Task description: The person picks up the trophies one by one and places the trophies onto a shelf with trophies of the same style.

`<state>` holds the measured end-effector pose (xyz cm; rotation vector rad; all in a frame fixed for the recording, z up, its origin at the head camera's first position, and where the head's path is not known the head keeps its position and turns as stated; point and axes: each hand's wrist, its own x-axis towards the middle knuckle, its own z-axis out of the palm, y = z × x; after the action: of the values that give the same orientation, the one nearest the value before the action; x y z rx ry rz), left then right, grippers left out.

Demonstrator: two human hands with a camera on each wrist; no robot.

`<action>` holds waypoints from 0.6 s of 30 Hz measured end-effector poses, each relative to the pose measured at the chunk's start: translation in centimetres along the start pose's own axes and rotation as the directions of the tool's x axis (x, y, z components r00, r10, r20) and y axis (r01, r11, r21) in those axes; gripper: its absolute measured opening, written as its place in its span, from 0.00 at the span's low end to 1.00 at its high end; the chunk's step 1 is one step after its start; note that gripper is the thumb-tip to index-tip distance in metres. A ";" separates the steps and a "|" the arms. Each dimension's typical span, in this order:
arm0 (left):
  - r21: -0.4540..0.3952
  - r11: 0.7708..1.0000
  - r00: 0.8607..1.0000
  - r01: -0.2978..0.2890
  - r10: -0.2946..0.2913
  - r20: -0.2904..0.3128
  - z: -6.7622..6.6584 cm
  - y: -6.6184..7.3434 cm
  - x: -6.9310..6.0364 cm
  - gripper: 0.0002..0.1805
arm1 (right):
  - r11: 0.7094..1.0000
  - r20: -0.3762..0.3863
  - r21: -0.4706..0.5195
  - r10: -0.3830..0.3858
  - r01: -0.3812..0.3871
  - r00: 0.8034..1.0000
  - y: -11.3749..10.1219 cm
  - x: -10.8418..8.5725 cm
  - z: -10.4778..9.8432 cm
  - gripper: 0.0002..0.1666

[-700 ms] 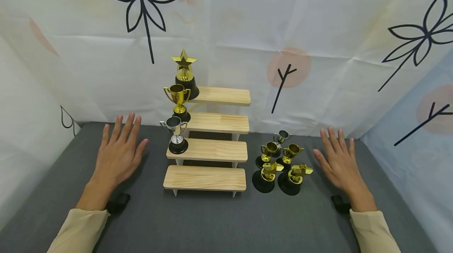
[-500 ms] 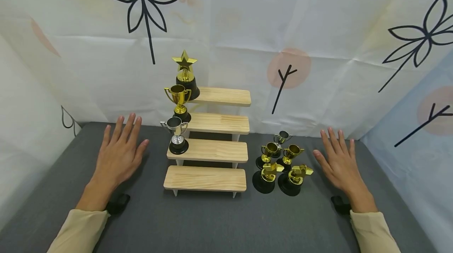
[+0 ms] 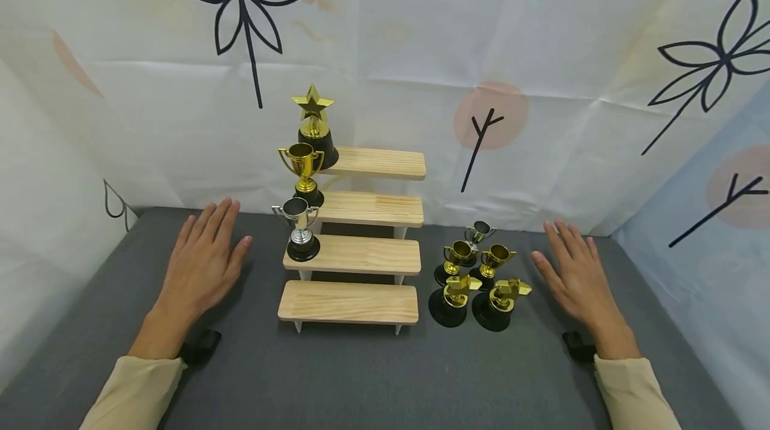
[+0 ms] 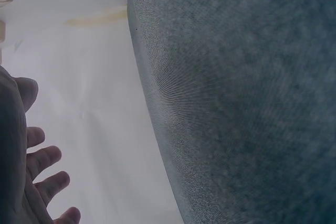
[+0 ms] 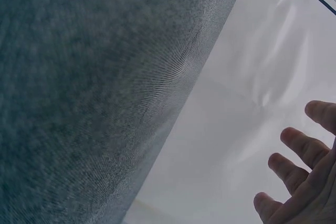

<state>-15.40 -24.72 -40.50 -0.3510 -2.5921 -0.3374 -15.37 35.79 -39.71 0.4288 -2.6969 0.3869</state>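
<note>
Palm down over the left side of the table, my left hand holds nothing, its fingers straight and the thumb apart. My right hand is likewise extended at the right, also holding nothing. Nearest to it is a cluster of small trophies: a silver cup, two gold cups and two gold-topped trophies on black bases. Between the hands stands a stepped wooden shelf. At its left end, one per step, are a gold star trophy, a gold cup trophy and a silver cup trophy.
The grey tabletop runs up to a white printed cloth hung behind it. Cloth walls also close in the left and right sides. The shelf's lowest step carries no trophy.
The fingers of both hands have drawn a little closer together. The trophies and the shelf have stayed in place.
</note>
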 end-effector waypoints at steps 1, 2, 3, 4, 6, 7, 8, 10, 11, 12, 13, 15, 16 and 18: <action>-0.007 1.000 1.000 -0.002 0.002 -0.007 0.0 0.0 0.0 0.34 | 1.000 -0.003 0.004 0.000 0.000 1.000 0.0 0.0 0.0 0.38; -0.012 1.000 1.000 -0.003 0.003 -0.012 0.0 0.1 0.0 0.33 | 1.000 -0.005 0.008 0.000 0.000 1.000 0.0 0.0 0.0 0.38; -0.015 1.000 1.000 -0.006 0.005 -0.018 0.0 0.1 0.0 0.32 | 1.000 -0.009 0.011 -0.001 0.001 1.000 0.0 0.0 0.0 0.38; -0.017 1.000 1.000 -0.009 0.008 -0.027 0.0 0.1 0.0 0.32 | 1.000 -0.012 0.014 -0.001 0.001 1.000 -0.1 0.1 0.0 0.37; -0.019 1.000 0.999 -0.012 0.012 -0.038 0.0 0.1 0.1 0.30 | 1.000 -0.020 0.016 -0.002 0.002 1.000 -0.1 0.1 0.0 0.36; -0.019 1.000 0.999 -0.014 0.013 -0.043 0.1 0.1 0.1 0.30 | 1.000 -0.023 0.015 -0.002 0.002 1.000 -0.2 0.1 0.0 0.36; -0.017 1.000 0.999 -0.013 0.013 -0.046 0.1 0.1 0.1 0.29 | 1.000 -0.025 0.014 0.001 0.000 1.000 -0.2 0.1 0.0 0.36; -0.010 1.000 0.999 -0.007 0.007 -0.044 0.0 0.2 0.1 0.28 | 1.000 -0.023 0.009 0.013 -0.013 1.000 -0.3 0.2 0.0 0.35; -0.007 1.000 0.999 -0.001 0.001 -0.038 0.0 0.3 0.1 0.28 | 1.000 -0.020 0.008 0.022 -0.022 1.000 -0.4 0.2 0.1 0.35; -0.005 1.000 0.999 0.005 -0.005 -0.031 -0.1 0.3 0.1 0.28 | 0.999 -0.015 0.005 0.034 -0.034 0.999 -0.4 0.1 0.1 0.35; -0.001 1.000 1.000 0.012 -0.012 -0.023 -0.1 0.4 0.0 0.27 | 0.999 -0.010 0.004 0.045 -0.044 0.999 -0.5 0.1 0.0 0.35; 0.003 1.000 1.000 0.020 -0.020 -0.009 -0.1 0.5 0.0 0.27 | 0.998 -0.001 0.003 0.065 -0.065 0.998 -0.5 0.1 0.0 0.35; 0.003 1.000 1.000 0.022 -0.022 -0.003 -0.1 0.5 0.0 0.26 | 0.997 0.002 0.003 0.073 -0.073 0.997 -0.6 0.0 0.0 0.35; 0.000 1.000 1.000 0.024 -0.024 0.007 -0.1 0.5 -0.1 0.25 | 0.997 0.009 0.004 0.082 -0.083 0.997 -0.6 0.0 -0.1 0.34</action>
<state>-15.11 -24.30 -40.33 -0.3223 -2.6046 -0.3451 -15.13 35.29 -39.55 0.3218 -2.7291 0.4153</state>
